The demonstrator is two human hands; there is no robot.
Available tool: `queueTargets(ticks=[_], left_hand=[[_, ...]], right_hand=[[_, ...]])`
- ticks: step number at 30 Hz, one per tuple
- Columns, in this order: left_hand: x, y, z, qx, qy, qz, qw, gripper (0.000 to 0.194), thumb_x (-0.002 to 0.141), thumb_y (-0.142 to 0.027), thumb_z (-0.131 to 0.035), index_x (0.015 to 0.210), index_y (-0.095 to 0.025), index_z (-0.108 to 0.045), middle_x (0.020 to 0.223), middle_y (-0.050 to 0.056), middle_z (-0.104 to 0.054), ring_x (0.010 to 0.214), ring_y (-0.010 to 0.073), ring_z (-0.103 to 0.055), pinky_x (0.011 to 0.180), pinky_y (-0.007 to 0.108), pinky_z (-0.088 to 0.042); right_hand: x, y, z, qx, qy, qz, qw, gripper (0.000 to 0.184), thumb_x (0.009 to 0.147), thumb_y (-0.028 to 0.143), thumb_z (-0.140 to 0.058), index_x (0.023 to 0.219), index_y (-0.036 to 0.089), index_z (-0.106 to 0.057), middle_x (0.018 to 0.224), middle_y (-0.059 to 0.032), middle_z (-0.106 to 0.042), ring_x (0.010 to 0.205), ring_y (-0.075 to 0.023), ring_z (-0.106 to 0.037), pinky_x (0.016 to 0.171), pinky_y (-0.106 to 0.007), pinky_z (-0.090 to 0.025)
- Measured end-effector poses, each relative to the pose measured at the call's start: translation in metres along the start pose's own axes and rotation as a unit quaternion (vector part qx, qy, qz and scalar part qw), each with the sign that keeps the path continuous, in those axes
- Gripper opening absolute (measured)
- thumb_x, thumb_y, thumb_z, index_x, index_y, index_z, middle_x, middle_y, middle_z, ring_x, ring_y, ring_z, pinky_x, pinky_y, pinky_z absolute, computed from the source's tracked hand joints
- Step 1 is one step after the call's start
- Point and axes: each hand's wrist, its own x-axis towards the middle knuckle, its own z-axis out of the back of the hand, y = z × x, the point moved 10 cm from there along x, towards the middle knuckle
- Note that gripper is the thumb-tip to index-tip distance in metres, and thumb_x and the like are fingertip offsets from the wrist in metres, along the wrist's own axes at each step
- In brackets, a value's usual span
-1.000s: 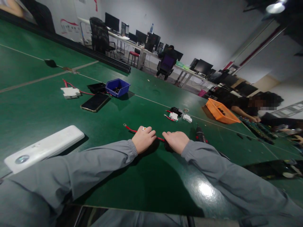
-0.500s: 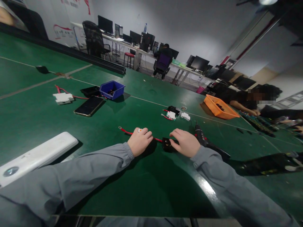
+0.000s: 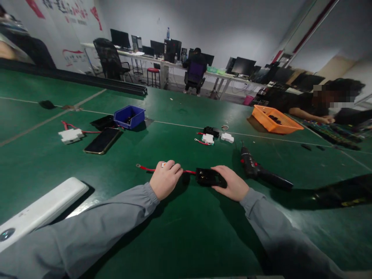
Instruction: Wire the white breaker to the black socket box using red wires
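Observation:
My left hand (image 3: pixel 166 179) is closed around a red cable (image 3: pixel 146 168), whose ring terminal sticks out to the left. The cable runs on to the right and meets the left end of a black plastic housing (image 3: pixel 207 177). My right hand (image 3: pixel 232 183) grips the housing by its right end, thumb and fingers along its two sides. Small brassy metal parts show in the housing's open left part. To the right of that hand lies a black cordless screwdriver (image 3: pixel 255 168). Beyond the hands are white connector blocks (image 3: pixel 208 138) with short red leads.
A blue bin (image 3: pixel 129 117) stands at the back left, near a phone (image 3: pixel 103 140) and a white block (image 3: pixel 70 135) with red cable. A white power bank (image 3: pixel 43 211) lies at left. An orange basket (image 3: pixel 276 120) stands at back right, near another person's arm (image 3: pixel 310 114).
My right hand has shifted right and now grips the housing's end, leaving more of it uncovered. The left hand stays on the cable. The camera view has tilted slightly.

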Motion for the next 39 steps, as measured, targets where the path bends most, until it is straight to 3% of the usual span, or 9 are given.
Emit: queueTargets(ticks=[12,19,24,27,29,31,34,36,39], left_hand=[[0.004,0.000,-0.002,0.026,0.002,0.009,1.000,0.019,0.097,-0.023,-0.049,0.109,-0.022,-0.064,0.111,0.006,-0.067,0.106,0.0250,-0.052,0.079,0.042,-0.037],[0.006,-0.002,-0.001,0.038,-0.001,0.002,0.999,0.019,0.096,-0.023,-0.052,0.109,-0.023,-0.065,0.110,0.005,-0.067,0.105,0.0250,-0.054,0.078,0.041,-0.038],[0.005,-0.003,0.000,0.039,-0.005,-0.002,0.999,0.020,0.096,-0.023,-0.050,0.109,-0.022,-0.065,0.111,0.006,-0.067,0.105,0.0256,-0.054,0.079,0.041,-0.039],[0.004,-0.002,0.000,0.039,-0.003,-0.001,0.999,0.020,0.096,-0.023,-0.049,0.109,-0.022,-0.065,0.111,0.007,-0.067,0.105,0.0257,-0.054,0.078,0.041,-0.039],[0.004,-0.002,-0.001,0.039,0.001,0.000,0.999,0.020,0.096,-0.023,-0.049,0.110,-0.023,-0.065,0.110,0.007,-0.067,0.105,0.0258,-0.053,0.077,0.042,-0.039],[0.004,-0.002,-0.001,0.038,0.004,0.000,0.999,0.020,0.096,-0.022,-0.049,0.110,-0.022,-0.064,0.110,0.007,-0.066,0.104,0.0258,-0.053,0.077,0.042,-0.039],[0.005,-0.002,0.000,0.031,0.007,0.002,1.000,0.020,0.095,-0.020,-0.049,0.109,-0.021,-0.064,0.108,0.008,-0.065,0.103,0.0254,-0.052,0.077,0.042,-0.039],[0.004,-0.001,0.000,0.023,0.009,0.006,1.000,0.020,0.095,-0.019,-0.049,0.108,-0.021,-0.063,0.107,0.008,-0.064,0.102,0.0254,-0.051,0.077,0.042,-0.038],[0.004,0.000,0.000,0.012,0.013,0.012,1.000,0.019,0.095,-0.018,-0.048,0.107,-0.021,-0.062,0.104,0.008,-0.063,0.101,0.0253,-0.050,0.075,0.042,-0.037]], right_hand=[[0.002,-0.014,0.004,0.026,-0.014,-0.031,0.999,0.074,0.084,0.034,-0.067,0.149,0.025,-0.033,0.136,-0.0136,-0.050,0.116,-0.0318,-0.056,0.099,-0.053,-0.049],[-0.002,-0.015,0.002,0.032,-0.034,-0.028,0.999,0.078,0.083,0.044,-0.068,0.149,0.023,-0.033,0.136,-0.0148,-0.051,0.115,-0.0329,-0.057,0.096,-0.055,-0.050],[-0.014,-0.022,0.056,-0.075,-0.143,-0.016,0.987,0.048,0.093,0.038,-0.054,0.136,0.018,-0.049,0.129,-0.0146,-0.058,0.120,-0.0311,-0.054,0.102,-0.051,-0.046],[-0.044,-0.069,0.101,-0.152,-0.242,-0.118,0.951,0.029,0.094,0.035,-0.048,0.109,0.017,-0.065,0.110,-0.0136,-0.066,0.107,-0.0291,-0.060,0.097,-0.046,-0.047],[-0.068,-0.106,0.119,-0.189,-0.272,-0.196,0.923,0.032,0.095,0.036,-0.044,0.104,0.015,-0.065,0.106,-0.0153,-0.066,0.104,-0.0291,-0.060,0.094,-0.043,-0.047],[-0.083,-0.142,0.118,-0.208,-0.225,-0.267,0.914,0.038,0.093,0.039,-0.043,0.108,0.012,-0.065,0.110,-0.0181,-0.066,0.108,-0.0313,-0.059,0.094,-0.043,-0.046],[-0.102,-0.190,0.093,-0.187,-0.061,-0.420,0.886,0.046,0.095,0.041,-0.035,0.117,0.012,-0.064,0.111,-0.0198,-0.068,0.102,-0.0342,-0.063,0.088,-0.047,-0.046],[-0.107,-0.199,0.080,-0.163,0.013,-0.463,0.871,0.048,0.096,0.040,-0.032,0.124,0.014,-0.061,0.112,-0.0191,-0.069,0.100,-0.0338,-0.066,0.085,-0.045,-0.047],[-0.098,-0.192,0.069,-0.145,0.059,-0.439,0.885,0.050,0.095,0.042,-0.035,0.132,0.015,-0.056,0.116,-0.0168,-0.069,0.100,-0.0293,-0.067,0.083,-0.038,-0.049]])
